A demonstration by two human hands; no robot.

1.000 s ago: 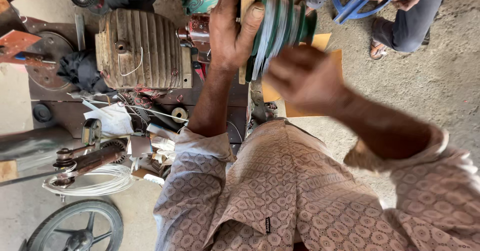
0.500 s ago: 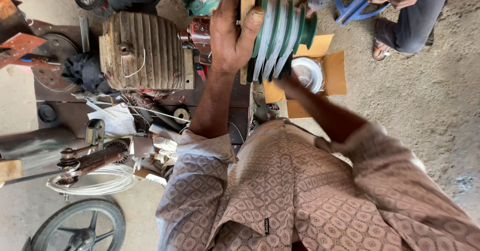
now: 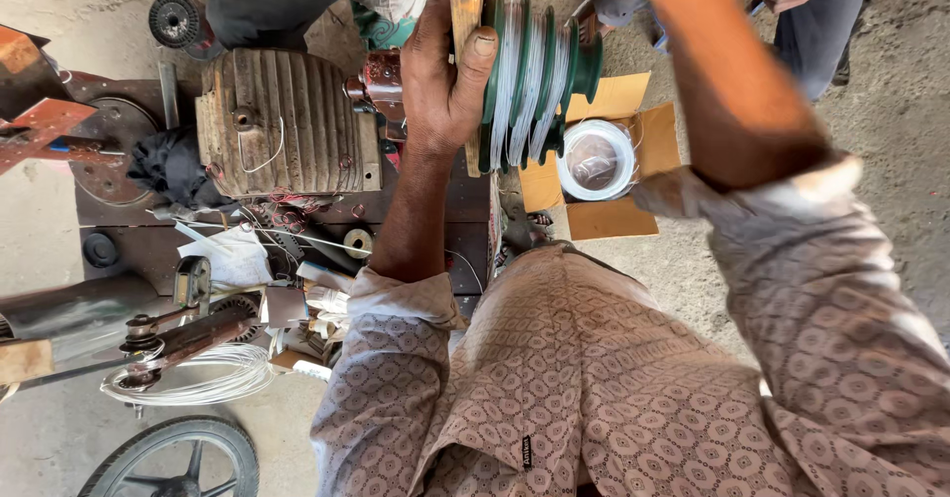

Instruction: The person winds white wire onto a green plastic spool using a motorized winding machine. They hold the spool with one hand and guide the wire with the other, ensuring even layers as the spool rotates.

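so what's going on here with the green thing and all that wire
A person in a patterned shirt is at a workbench with a ribbed motor. Their left hand grips a wooden strip against a green stepped former wound with pale wire. The right arm is raised, its hand out of frame at the top. A spool of wire sits in an open cardboard box on the floor.

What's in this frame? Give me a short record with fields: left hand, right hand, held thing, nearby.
left hand: left hand grips the wooden board beside the green stepped former
right hand: raised; hand cut off at top edge, only the right forearm shows
former: grooves wound with pale wire
nearby: wire spool in cardboard box; ribbed motor housing; wire coil
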